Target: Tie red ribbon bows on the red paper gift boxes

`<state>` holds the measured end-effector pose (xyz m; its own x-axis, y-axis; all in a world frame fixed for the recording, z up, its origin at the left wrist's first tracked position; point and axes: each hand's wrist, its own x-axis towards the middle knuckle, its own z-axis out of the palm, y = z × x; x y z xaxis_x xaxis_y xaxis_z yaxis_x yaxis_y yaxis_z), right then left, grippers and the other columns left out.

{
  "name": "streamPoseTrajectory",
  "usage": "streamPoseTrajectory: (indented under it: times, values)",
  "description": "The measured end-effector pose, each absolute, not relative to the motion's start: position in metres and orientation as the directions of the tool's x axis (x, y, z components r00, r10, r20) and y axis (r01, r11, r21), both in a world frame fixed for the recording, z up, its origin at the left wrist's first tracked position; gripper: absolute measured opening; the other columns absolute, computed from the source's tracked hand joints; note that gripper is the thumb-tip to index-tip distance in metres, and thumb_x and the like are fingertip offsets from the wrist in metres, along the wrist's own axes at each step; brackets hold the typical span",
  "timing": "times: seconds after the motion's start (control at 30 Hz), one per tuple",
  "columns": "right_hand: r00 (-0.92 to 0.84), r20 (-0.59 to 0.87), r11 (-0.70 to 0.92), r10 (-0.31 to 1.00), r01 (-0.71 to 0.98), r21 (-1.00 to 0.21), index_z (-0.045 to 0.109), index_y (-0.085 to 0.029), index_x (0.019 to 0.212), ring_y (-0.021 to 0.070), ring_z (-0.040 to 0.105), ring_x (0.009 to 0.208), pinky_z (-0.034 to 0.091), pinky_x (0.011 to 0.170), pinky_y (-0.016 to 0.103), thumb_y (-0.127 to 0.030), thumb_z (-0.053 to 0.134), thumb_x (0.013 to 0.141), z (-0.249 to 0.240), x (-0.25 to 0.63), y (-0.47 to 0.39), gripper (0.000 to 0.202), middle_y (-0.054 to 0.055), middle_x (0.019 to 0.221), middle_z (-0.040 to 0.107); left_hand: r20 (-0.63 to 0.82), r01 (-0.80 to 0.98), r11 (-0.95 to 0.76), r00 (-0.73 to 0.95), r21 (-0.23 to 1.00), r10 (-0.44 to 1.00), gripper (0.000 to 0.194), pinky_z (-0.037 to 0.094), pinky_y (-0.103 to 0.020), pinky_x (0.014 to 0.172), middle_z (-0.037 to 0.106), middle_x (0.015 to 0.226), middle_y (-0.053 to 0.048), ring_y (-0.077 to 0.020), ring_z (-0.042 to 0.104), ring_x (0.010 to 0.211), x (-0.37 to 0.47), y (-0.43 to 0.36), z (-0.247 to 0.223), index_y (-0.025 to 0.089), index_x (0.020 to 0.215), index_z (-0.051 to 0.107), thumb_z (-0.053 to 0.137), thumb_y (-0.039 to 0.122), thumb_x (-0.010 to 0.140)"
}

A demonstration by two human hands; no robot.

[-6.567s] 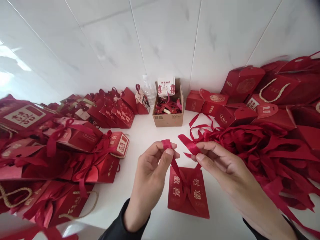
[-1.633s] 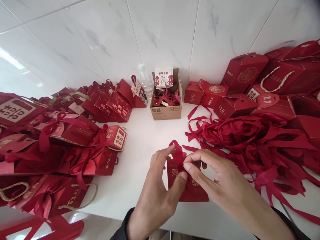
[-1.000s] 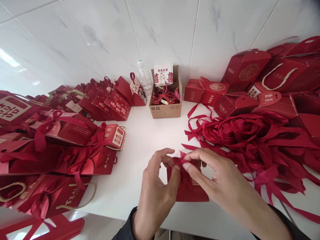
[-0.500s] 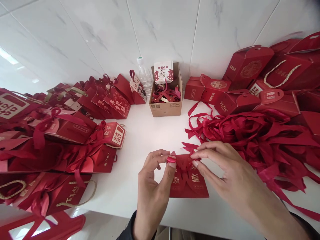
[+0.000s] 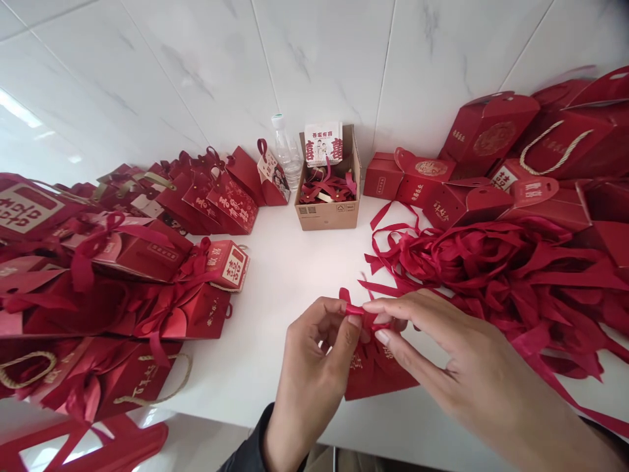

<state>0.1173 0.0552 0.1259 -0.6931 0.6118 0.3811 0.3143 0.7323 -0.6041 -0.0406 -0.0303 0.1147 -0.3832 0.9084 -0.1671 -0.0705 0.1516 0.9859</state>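
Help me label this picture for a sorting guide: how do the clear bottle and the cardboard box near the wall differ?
The clear bottle is see-through and narrow; the cardboard box is brown, opaque and wider. The bottle is capped, while the box is open, with red pieces inside. Both stand upright on the white table.

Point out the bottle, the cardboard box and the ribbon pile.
Bottle (image 5: 289, 156): head view, on its clear side, below the cap.
Cardboard box (image 5: 326, 219): head view, on its front wall.
Ribbon pile (image 5: 491, 259): head view, on the upper part of the tangled heap.
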Motion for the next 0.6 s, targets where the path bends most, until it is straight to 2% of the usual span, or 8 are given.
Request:
streamPoseTrajectory:
  times: [0.13, 0.23, 0.3, 0.43, 0.5, 0.6]
  values:
    - [-0.701, 0.384, 0.724, 0.601, 0.274, -0.634, 0.064, -0.029, 0.112, 0.0128, 0.076, 0.102, 0.059, 0.095, 0.025, -0.015, 0.059, 0.101, 0.1278, 0.1155, 0.0551, 0.018, -0.003, 0.104, 0.078, -0.217, -0.161, 0.174, -0.315, 0.972, 0.924, 0.023, 0.038, -0.018, 0.048, 0.062, 0.063, 0.003, -0.0068, 0.045, 0.049, -0.0400, -0.0277, 0.1188, 0.017, 0.087, 0.070, 0.068, 0.038, 0.096]
    - [-0.709, 0.410, 0.727, 0.573, 0.209, -0.654, 0.064, -0.028, 0.104, 0.0113, 0.074, 0.093, 0.056, 0.101, 0.027, -0.013, 0.059, 0.102, 0.1293, 0.1145, 0.0569, 0.015, -0.005, 0.096, 0.075, -0.250, -0.190, 0.208, -0.237, 0.959, 0.939, 0.025, 0.033, -0.018, 0.042, 0.055, 0.057, 0.005, -0.0065, 0.046, 0.043, -0.0415, -0.0272, 0.1203, 0.017, 0.084, 0.071, 0.066, 0.039, 0.097]
    - [-0.718, 0.413, 0.723, 0.560, 0.181, -0.667, 0.066, -0.027, 0.102, 0.0118, 0.072, 0.091, 0.057, 0.099, 0.028, -0.012, 0.060, 0.102, 0.1303, 0.1142, 0.0582, 0.016, -0.004, 0.095, 0.074, -0.253, -0.181, 0.217, -0.208, 0.959, 0.945, 0.027, 0.033, -0.019, 0.040, 0.054, 0.058, 0.005, -0.0069, 0.047, 0.042, -0.0432, -0.0273, 0.1207, 0.017, 0.084, 0.072, 0.065, 0.039, 0.097]
    - [-0.712, 0.408, 0.707, 0.571, 0.174, -0.686, 0.069, -0.027, 0.102, 0.0151, 0.071, 0.092, 0.060, 0.085, 0.028, -0.010, 0.061, 0.102, 0.1309, 0.1139, 0.0602, 0.019, 0.000, 0.096, 0.072, -0.228, -0.119, 0.209, -0.178, 0.971, 0.957, 0.026, 0.038, -0.022, 0.046, 0.054, 0.059, 0.004, -0.0093, 0.048, 0.046, -0.0459, -0.0293, 0.1218, 0.018, 0.089, 0.073, 0.059, 0.036, 0.101]
    - [-0.706, 0.418, 0.714, 0.571, 0.177, -0.677, 0.070, -0.027, 0.101, 0.0160, 0.070, 0.091, 0.060, 0.080, 0.028, -0.010, 0.061, 0.102, 0.1300, 0.1136, 0.0611, 0.019, 0.001, 0.096, 0.069, -0.205, -0.034, 0.202, -0.158, 0.979, 0.966, 0.024, 0.040, -0.024, 0.051, 0.054, 0.060, 0.003, -0.0110, 0.049, 0.051, -0.0464, -0.0310, 0.1233, 0.018, 0.089, 0.072, 0.056, 0.031, 0.101]
    - [-0.699, 0.427, 0.723, 0.573, 0.187, -0.665, 0.071, -0.027, 0.100, 0.0152, 0.069, 0.092, 0.058, 0.080, 0.027, -0.010, 0.060, 0.102, 0.1279, 0.1130, 0.0621, 0.019, 0.002, 0.099, 0.066, -0.171, 0.095, 0.184, -0.127, 0.978, 0.977, 0.015, 0.043, -0.026, 0.061, 0.060, 0.076, -0.001, -0.0132, 0.052, 0.066, -0.0462, -0.0328, 0.1252, 0.018, 0.090, 0.070, 0.060, 0.026, 0.097]
